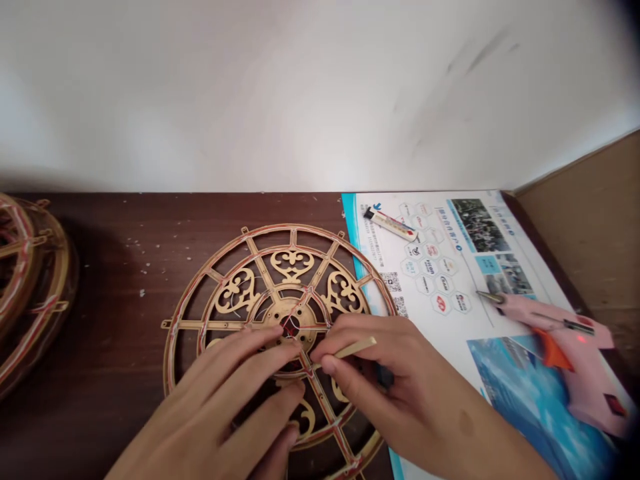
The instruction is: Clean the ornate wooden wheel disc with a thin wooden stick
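A round openwork wooden wheel lies flat on the dark wood table, its spokes and rims bound with red thread. My left hand lies across the wheel's lower left, fingers gripping near the central hub. My right hand pinches a thin, pale wooden strip between thumb and fingers, and the strip's inner end meets the wheel beside a spoke. Both hands hide the wheel's lower middle.
Several similar thread-bound wheels stack at the far left. Right of the wheel lies a printed leaflet, holding a utility knife and a pink glue gun. Small wood chips dot the table, which meets a white wall.
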Demonstrator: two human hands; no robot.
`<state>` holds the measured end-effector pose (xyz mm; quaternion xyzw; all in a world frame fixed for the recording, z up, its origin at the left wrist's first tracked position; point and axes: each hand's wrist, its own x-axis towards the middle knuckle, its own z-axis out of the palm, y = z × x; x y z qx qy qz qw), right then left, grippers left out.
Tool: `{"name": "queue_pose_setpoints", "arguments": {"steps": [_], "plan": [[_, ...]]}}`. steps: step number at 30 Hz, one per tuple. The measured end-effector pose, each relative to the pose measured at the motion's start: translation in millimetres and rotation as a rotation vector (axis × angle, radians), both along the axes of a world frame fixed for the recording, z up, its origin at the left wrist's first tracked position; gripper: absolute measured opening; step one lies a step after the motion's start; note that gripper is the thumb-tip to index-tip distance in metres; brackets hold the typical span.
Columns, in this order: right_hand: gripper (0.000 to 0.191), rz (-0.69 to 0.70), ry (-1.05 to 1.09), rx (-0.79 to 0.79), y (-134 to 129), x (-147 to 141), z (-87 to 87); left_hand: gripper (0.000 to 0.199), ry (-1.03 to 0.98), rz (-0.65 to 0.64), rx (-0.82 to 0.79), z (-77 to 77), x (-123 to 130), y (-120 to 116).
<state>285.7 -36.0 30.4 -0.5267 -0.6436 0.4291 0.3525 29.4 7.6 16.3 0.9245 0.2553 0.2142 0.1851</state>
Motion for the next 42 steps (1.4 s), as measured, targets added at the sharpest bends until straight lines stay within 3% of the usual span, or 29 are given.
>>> {"name": "queue_pose_setpoints", "arguments": {"steps": [3, 7, 13, 17, 21, 28, 33, 39, 42], "plan": [[0.021, 0.003, 0.011, 0.005, 1.3, -1.1, 1.3, 0.036, 0.019, -0.018, 0.025, -11.3, 0.5, -5.1], [0.020, -0.007, 0.014, 0.014, 2.7, -2.0, 2.6, 0.039, 0.058, -0.031, 0.047, -14.6, -0.3, -8.6], [0.023, 0.011, 0.017, -0.004, 1.8, -0.6, 2.0, 0.035, 0.039, 0.031, 0.047, -11.6, 6.4, -12.2], [0.025, 0.013, 0.001, -0.009, 0.7, -0.3, 3.1, 0.044, 0.072, -0.040, 0.137, -4.9, 14.0, -5.6], [0.025, 0.024, -0.014, -0.002, 1.2, -0.4, 4.1, 0.040, 0.096, -0.051, 0.212, -1.2, 16.7, -1.4], [0.025, 0.023, -0.012, -0.022, 1.9, -1.1, 3.5, 0.044, 0.002, -0.012, -0.022, 1.9, 5.7, 0.4], [0.022, 0.003, -0.016, 0.031, -1.0, -1.1, 3.0, 0.048, 0.046, 0.004, -0.037, 7.0, 0.2, 9.8], [0.017, -0.136, 0.093, 0.082, -4.7, -1.0, 4.3, 0.070, 0.187, -0.022, -0.063, 0.4, -8.0, 10.2], [0.015, -0.105, 0.065, 0.089, -7.6, -2.4, 4.8, 0.068, 0.193, -0.031, -0.042, -0.9, -10.1, 10.8]]}}
